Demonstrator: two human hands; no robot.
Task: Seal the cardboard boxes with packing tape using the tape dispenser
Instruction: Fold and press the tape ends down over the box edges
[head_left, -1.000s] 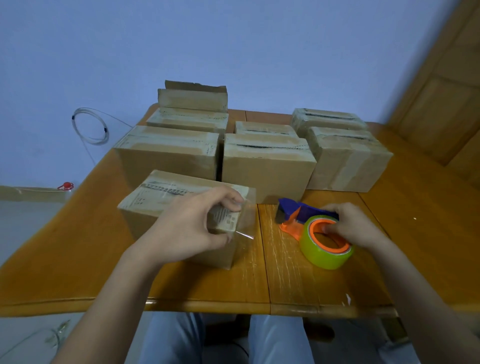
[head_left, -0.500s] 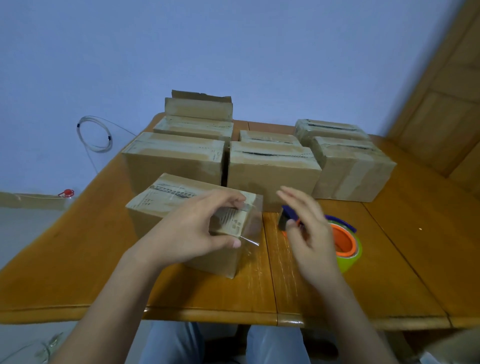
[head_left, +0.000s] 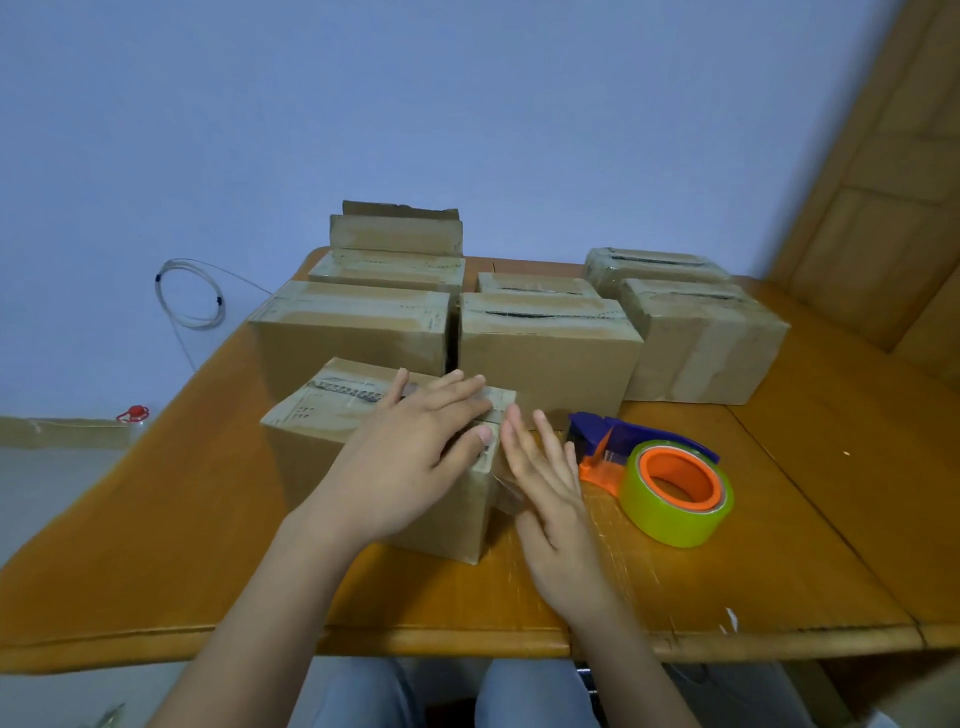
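Evidently the small brown cardboard box (head_left: 322, 415) near the wooden worktop's (head_left: 779, 545) front edge is nearly sealed; the rear boxes (head_left: 545, 358) showing dark seams seem unfinished. The left hand (head_left: 410, 457) presses flat on its top, the right hand (head_left: 545, 483) against its end, fingers straight, grasping nothing; the orange-and-blue tape dispenser (head_left: 649, 478) lies alongside.

- No words or numbers can be read anywhere.
- The closest box (head_left: 322, 431), in the middle of the frame, has a dark row of print along its top. It is too blurry to read.
- Small dark marks sit near the left corner of that top. They are too tiny to tell.
- The left hand (head_left: 415, 462) lies flat over more print at the right end of that top.
- The box behind it (head_left: 353, 338) has tiny print at its top right edge, also too small to read.
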